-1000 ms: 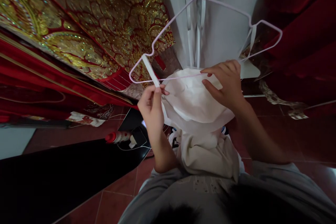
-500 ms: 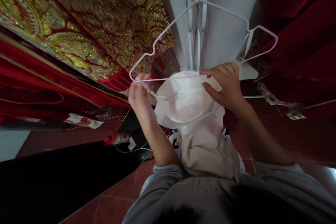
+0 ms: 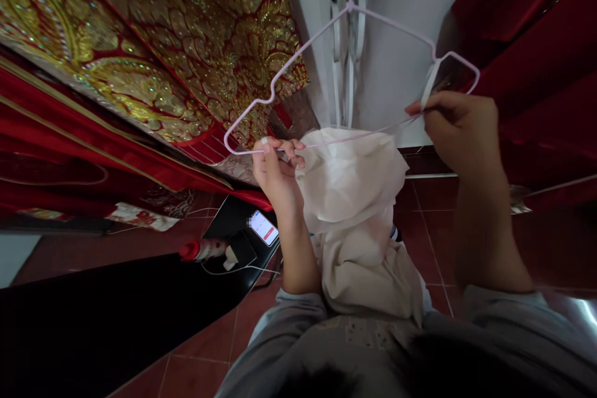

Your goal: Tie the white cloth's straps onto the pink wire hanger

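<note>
A pale pink clothes hanger (image 3: 310, 43) hangs from a hook. My left hand (image 3: 280, 174) is closed around the left part of its bottom bar, and a small white bit shows by the thumb. On the right side, a white strap (image 3: 430, 84) loops over the hanger near its notch. My right hand (image 3: 461, 130) pinches that strap low down, close to the bar. Below the bar, between my hands, a white cloth garment (image 3: 349, 180) hangs in folds toward my lap; how its top joins the hanger is hard to make out.
Gold-sequined red garments (image 3: 200, 31) hang at left, dark red cloth (image 3: 541, 62) at right. Grey metal hooks (image 3: 336, 68) stand against the pale wall. On a black table (image 3: 116, 311) are a red-capped bottle (image 3: 203, 250) and a lit phone (image 3: 264, 228).
My right hand has moved right from the middle of the bar to the strap and pinched it. My left hand has shifted slightly right and down. The hanger tilts a little, and the phone has come into view.
</note>
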{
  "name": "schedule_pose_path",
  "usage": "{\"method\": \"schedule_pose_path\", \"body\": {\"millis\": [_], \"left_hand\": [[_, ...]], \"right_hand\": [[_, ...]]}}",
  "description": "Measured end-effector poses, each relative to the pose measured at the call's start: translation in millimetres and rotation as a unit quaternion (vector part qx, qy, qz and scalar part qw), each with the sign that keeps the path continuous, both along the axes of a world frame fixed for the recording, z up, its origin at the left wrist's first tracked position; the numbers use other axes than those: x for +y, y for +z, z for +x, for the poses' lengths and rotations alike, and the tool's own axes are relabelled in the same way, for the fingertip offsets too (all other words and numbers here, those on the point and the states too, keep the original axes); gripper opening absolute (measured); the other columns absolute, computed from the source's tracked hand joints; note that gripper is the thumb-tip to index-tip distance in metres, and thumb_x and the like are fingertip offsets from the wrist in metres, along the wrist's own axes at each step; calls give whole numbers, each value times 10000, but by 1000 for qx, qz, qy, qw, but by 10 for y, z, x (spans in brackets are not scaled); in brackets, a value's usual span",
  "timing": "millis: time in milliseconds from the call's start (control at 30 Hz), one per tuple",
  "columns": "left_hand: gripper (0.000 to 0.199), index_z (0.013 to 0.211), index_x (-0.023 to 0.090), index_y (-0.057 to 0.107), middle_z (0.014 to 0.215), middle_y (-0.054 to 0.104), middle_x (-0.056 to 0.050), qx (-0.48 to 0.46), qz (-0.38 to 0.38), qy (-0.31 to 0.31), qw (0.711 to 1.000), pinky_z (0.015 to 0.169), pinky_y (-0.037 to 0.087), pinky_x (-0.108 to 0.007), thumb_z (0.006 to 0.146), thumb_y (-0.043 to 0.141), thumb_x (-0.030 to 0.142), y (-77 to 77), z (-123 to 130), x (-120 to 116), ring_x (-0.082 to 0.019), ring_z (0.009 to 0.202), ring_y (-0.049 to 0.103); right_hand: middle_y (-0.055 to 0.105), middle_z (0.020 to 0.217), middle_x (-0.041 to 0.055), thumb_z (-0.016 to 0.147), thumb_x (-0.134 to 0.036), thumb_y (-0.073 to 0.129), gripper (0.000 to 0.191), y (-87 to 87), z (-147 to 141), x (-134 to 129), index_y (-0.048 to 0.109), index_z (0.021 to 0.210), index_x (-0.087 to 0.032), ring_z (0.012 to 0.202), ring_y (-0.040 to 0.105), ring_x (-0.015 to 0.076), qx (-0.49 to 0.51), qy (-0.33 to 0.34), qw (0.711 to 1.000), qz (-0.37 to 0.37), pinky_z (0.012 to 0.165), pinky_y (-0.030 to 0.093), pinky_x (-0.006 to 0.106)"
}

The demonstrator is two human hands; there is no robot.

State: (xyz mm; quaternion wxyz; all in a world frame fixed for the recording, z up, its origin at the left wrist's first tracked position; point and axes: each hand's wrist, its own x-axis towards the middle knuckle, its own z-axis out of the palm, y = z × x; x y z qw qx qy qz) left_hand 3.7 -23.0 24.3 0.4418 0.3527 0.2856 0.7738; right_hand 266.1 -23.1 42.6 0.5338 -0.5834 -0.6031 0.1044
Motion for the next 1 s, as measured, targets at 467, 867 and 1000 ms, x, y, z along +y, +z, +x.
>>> {"method": "schedule_pose_path", "body": {"millis": [467,867,1000], "left_hand": [[360,863,230,554,658,527,17,32,-21,-7,999,528,454,-217,959,746,518,-1,-53,6,-177,749,701],[362,849,232,544,664,528,17,36,-36,-18,999,527,457,-214,963,738,515,8,-56,-3,-167,730,682],[351,849,235,527,652,508,23,27,-55,-8,998,526,447,-213,986,712,500,34,-36,5,-167,737,689]], "right_hand": [[611,1504,130,911,-487,737,637,-549,251,677,589,1508,-323,1230,700,312,106,30,930,350,1062,562,534],[551,1486,143,882,-523,692,641,-473,636,796,553,1446,-254,1523,483,378,94,-51,931,349,1043,524,522],[473,1582,94,954,-613,605,549,-504,503,405,607,1415,-314,1564,428,375,51,-26,968,242,1018,526,503]]}}
